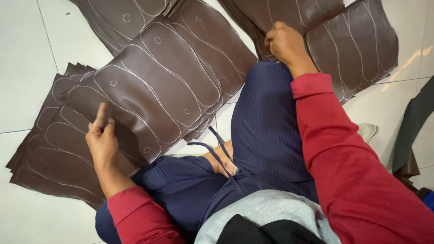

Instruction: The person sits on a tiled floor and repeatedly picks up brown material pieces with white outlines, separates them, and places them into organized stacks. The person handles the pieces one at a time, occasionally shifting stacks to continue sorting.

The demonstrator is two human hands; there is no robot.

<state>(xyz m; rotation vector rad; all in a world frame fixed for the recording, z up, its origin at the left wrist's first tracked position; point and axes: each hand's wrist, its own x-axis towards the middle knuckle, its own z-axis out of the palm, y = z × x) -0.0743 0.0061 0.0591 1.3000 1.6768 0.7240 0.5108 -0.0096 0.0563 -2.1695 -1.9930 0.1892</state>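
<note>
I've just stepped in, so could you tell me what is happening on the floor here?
A person in red sleeves sits on the white tiled floor among stacks of brown leather sheets marked with white outlines. The left hand rests on the nearest sheet, fingers lifting. The right hand is closed on the edge of another pile beyond the knee.

White tiled floor (27, 54) carries everything here. Stacks of dark brown leather sheets (153, 86), chalked with white sole outlines, lie fanned across it. Another stack (357, 45) sits right.
</note>
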